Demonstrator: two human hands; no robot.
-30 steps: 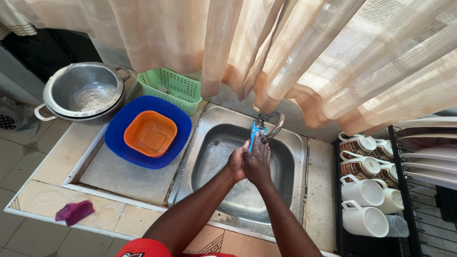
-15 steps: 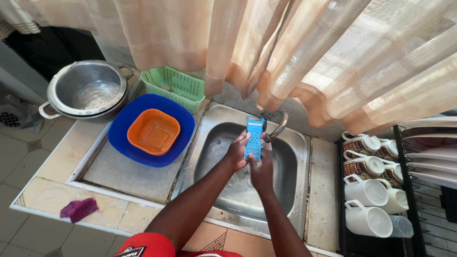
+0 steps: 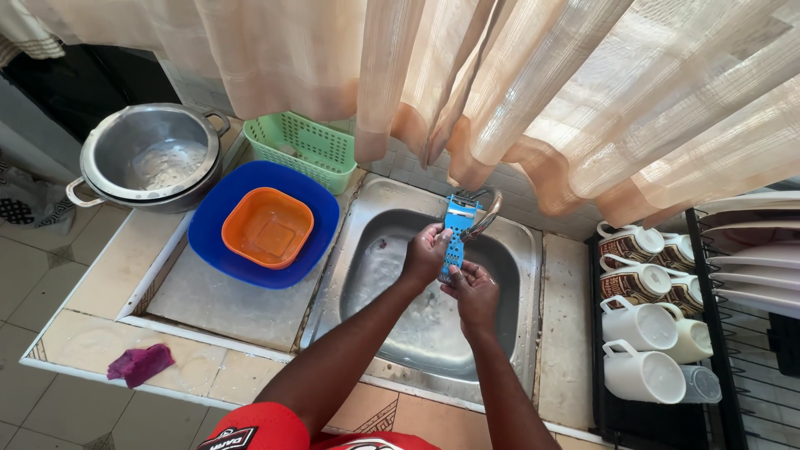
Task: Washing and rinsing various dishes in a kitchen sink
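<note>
Blue slotted grater upright over the steel sink, just under the curved tap; left hand closed on its left edge, grip wrapped round the blue plastic; right hand at 5 o'clock of it, grip pinching the lower end, fingers touching the bottom edge. At 9 o'clock of the sink, on the tiled desk, a blue basin with an orange square bowl inside; green basket at 11 o'clock, just beside the basin; steel pot at 10 o'clock, further out. Purple cloth at 8 o'clock on the desk edge. At 3 o'clock, white and brown mugs on their sides in a black rack. Pale curtain at 12 o'clock.
</note>
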